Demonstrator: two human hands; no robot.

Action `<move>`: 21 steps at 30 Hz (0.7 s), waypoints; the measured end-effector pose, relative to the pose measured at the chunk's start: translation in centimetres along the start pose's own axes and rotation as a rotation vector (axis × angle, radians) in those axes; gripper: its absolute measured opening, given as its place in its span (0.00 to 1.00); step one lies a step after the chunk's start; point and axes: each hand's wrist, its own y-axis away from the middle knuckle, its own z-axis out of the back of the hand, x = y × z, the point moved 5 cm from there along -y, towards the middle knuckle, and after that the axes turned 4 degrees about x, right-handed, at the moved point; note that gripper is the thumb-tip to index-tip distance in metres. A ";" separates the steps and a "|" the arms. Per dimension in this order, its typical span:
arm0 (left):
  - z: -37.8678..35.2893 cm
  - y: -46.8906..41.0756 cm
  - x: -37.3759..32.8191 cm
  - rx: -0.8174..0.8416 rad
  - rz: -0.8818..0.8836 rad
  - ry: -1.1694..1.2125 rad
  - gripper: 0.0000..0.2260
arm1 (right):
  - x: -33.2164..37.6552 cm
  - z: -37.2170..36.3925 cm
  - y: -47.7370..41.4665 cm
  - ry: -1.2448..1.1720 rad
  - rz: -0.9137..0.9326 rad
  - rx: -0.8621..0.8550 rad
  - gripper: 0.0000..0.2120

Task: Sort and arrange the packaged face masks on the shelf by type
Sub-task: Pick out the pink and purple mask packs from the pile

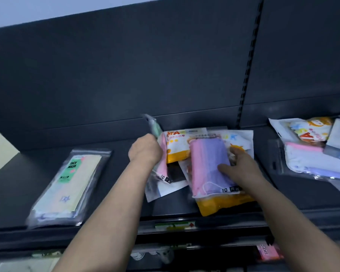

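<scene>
Left hand (145,149) clenches green pack (153,124) upright, FACE MASK pack (67,185) leftward of it, lengthwise front-to-back; right hand (241,167) clasps pink-purple pack (206,163).

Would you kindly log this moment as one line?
left hand: grips greenish clear-plastic mask pack | right hand: holds pink-and-purple mask pack | dark shelf, left: green-labelled mask pack flat
</scene>
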 end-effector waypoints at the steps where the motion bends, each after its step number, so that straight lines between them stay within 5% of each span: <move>1: -0.6 0.1 -1.1 0.001 -0.036 0.018 0.16 | -0.6 0.8 0.0 0.027 -0.017 -0.023 0.32; 4: -2.5 0.8 -4.3 0.000 -0.159 0.054 0.15 | -1.9 3.5 0.3 0.066 -0.064 -0.083 0.26; 8: -3.0 0.6 -5.1 0.003 -0.198 0.138 0.12 | -2.2 5.5 0.3 -0.058 -0.045 -0.142 0.34; 13: 0.0 -0.6 2.5 -0.038 0.008 0.250 0.18 | 2.7 1.8 0.4 -0.378 0.076 -0.009 0.32; 21: 0.0 1.1 12.9 0.053 0.194 0.064 0.20 | 8.2 -8.3 0.5 -0.267 0.214 0.146 0.33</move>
